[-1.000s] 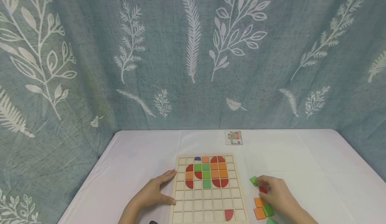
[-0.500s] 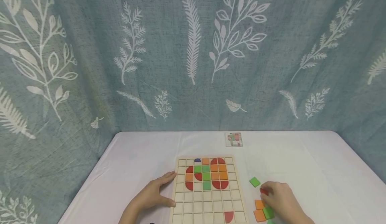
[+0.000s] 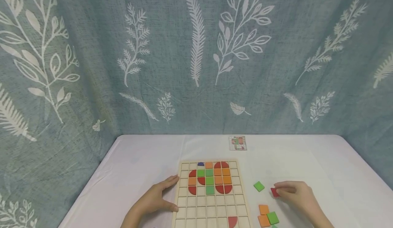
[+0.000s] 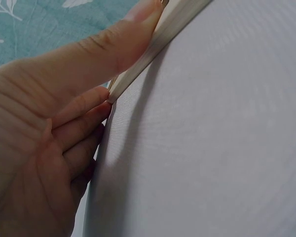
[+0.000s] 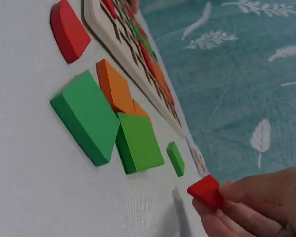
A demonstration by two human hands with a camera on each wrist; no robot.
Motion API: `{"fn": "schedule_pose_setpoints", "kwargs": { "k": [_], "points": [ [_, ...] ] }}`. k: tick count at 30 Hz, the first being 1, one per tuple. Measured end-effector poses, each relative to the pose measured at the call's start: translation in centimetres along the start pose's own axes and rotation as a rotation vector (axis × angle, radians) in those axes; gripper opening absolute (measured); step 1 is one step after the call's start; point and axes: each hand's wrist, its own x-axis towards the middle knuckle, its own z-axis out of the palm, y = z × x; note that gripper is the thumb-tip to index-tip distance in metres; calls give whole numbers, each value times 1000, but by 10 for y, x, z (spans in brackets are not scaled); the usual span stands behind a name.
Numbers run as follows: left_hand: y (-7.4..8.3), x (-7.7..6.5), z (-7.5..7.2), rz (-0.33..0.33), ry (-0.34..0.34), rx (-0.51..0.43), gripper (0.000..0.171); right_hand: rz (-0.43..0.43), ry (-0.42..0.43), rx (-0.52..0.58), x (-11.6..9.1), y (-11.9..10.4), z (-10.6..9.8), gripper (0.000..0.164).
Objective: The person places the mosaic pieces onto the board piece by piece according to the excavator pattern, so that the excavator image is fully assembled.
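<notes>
My right hand [image 3: 296,192] pinches a small red tile [image 5: 207,192] between thumb and fingers, right of the loose tiles; a shadow lies on the cloth below it in the right wrist view. My left hand [image 3: 153,199] rests at the left edge of a wooden grid board [image 3: 191,200], thumb and fingers spread along its side; the left wrist view shows the thumb against the wooden edge [image 4: 182,27]. Red, orange and green tiles fill several upper squares of the board, with a blue piece [image 3: 201,164] in the top row and a red quarter-round tile [image 3: 232,222] near the bottom.
Right of the board lie a lone green tile [image 3: 259,186], two orange tiles [image 3: 263,209] and another green tile [image 3: 272,217]. The right wrist view adds a larger-looking green tile [image 5: 86,118] and a red one [image 5: 70,32]. A patterned card [image 3: 237,143] lies near the table's far edge.
My right hand has left the green tile, picked up the red tile and drawn it to the right, away from the other loose tiles. The left hand stays at the board's edge.
</notes>
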Motion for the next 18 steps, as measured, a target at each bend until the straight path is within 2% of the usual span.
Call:
{"fn": "schedule_pose_setpoints", "kwargs": {
  "k": [5, 8, 13, 18],
  "points": [
    [-1, 0, 0, -1, -3, -8, 100, 58, -12, 126, -2, 3, 3, 31],
    [-1, 0, 0, -4, -8, -16, 100, 72, -13, 155, -3, 2, 8, 35],
    [1, 0, 1, -6, -7, -14, 99, 29, -43, 184, -6, -5, 19, 35],
    [2, 1, 0, -10, -8, -11, 99, -64, -145, 273, -8, -16, 31, 35]
  ]
}}
